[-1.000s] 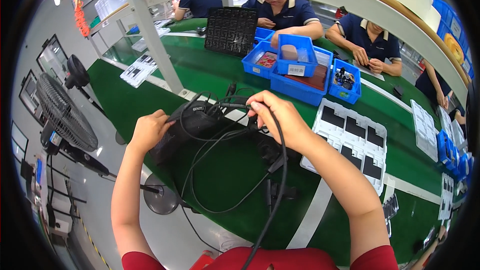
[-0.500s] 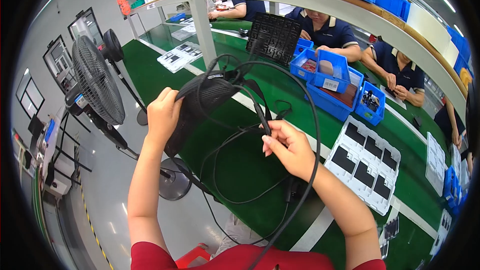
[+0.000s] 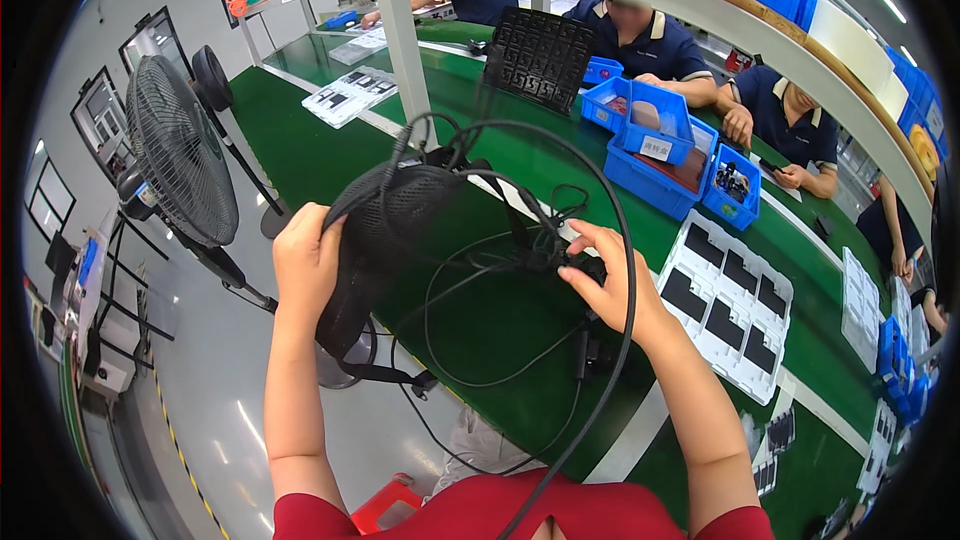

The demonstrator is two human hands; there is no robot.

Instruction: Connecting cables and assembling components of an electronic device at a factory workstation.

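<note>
My left hand (image 3: 305, 255) is closed on the edge of a black padded mesh piece with straps (image 3: 405, 205), held up over the table's left edge. From it hang a dark strap and a thick black cable (image 3: 631, 240), which loops around past my right forearm. My right hand (image 3: 620, 285) has its thumb and forefinger apart, beside a tangle of black cable (image 3: 540, 250) and small dark parts. Whether a fingertip touches the tangle is hard to see. Thinner cable lies in loops on the green table top (image 3: 500, 335).
A white tray of black pieces (image 3: 725, 305) lies at the right. Blue bins (image 3: 650, 175) stand beyond, before co-workers at the far side. A black patterned panel (image 3: 538, 58) stands upright near a shelf post (image 3: 400, 50). A fan (image 3: 180, 150) stands at left.
My right fingers have parted from the black cable or strap end they pinched and moved right. My left hand, still gripping the mesh piece, has shifted slightly left and down.
</note>
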